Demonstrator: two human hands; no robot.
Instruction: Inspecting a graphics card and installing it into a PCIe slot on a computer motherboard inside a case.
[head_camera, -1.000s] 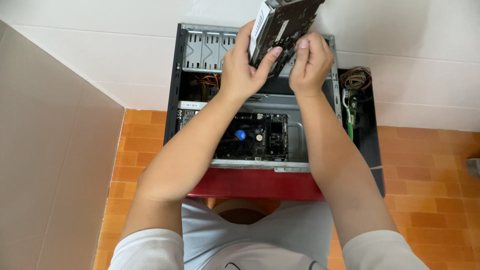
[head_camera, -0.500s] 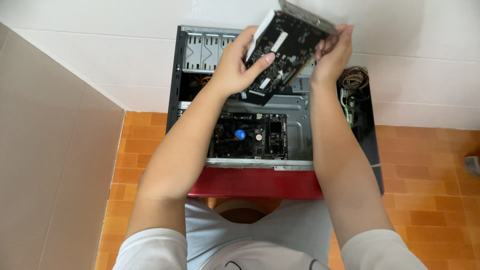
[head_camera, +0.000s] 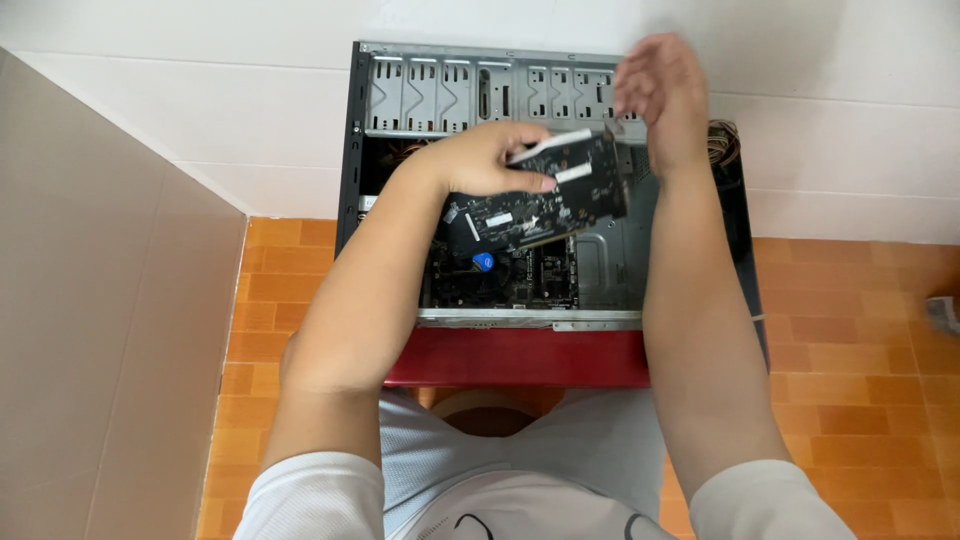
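A black graphics card (head_camera: 545, 200) hangs flat, circuit side up, over the open computer case (head_camera: 480, 90). My left hand (head_camera: 495, 155) grips the card along its upper edge, fingers curled over it. Off the card's far right corner my right hand (head_camera: 660, 95) hovers with fingers spread, holding nothing. Beneath the card, inside the case, lies the motherboard (head_camera: 510, 280) with a blue round part.
The case lies on its side on a red stool (head_camera: 520, 358), up against a white tiled wall (head_camera: 200, 110). Bundled cables (head_camera: 722, 145) hang at the case's right side. A beige panel (head_camera: 100, 300) stands at the left. Orange tiles (head_camera: 860, 330) cover the floor.
The card has come down from above the case's top edge and turned flat over the motherboard. My right hand has let go of it and lifted away.
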